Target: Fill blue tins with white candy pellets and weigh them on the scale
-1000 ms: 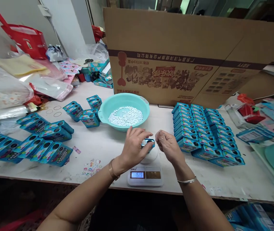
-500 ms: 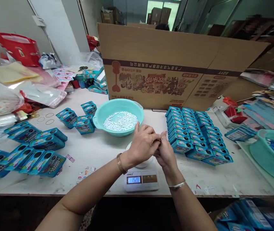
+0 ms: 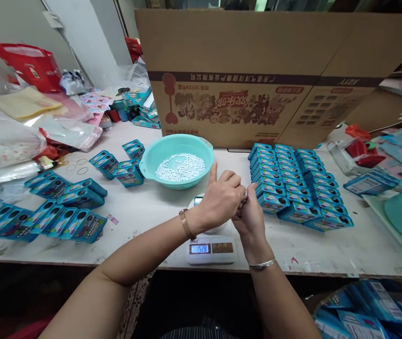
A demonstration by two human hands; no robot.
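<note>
**Blue tin closed by hand above the scale**

Head view: Blue tin, barely visible, sits clasped between both hands over the digital scale [image 3: 211,248] on the desk [image 3: 151,207]. Left hand [image 3: 221,200] folds over it, fingers curled shut; right hand [image 3: 250,217] pinches from below. Pressing evenly would likely seat the lid. White tablets fill the teal basin [image 3: 177,160]; finished tins [image 3: 294,183] lie stacked at right.
</note>
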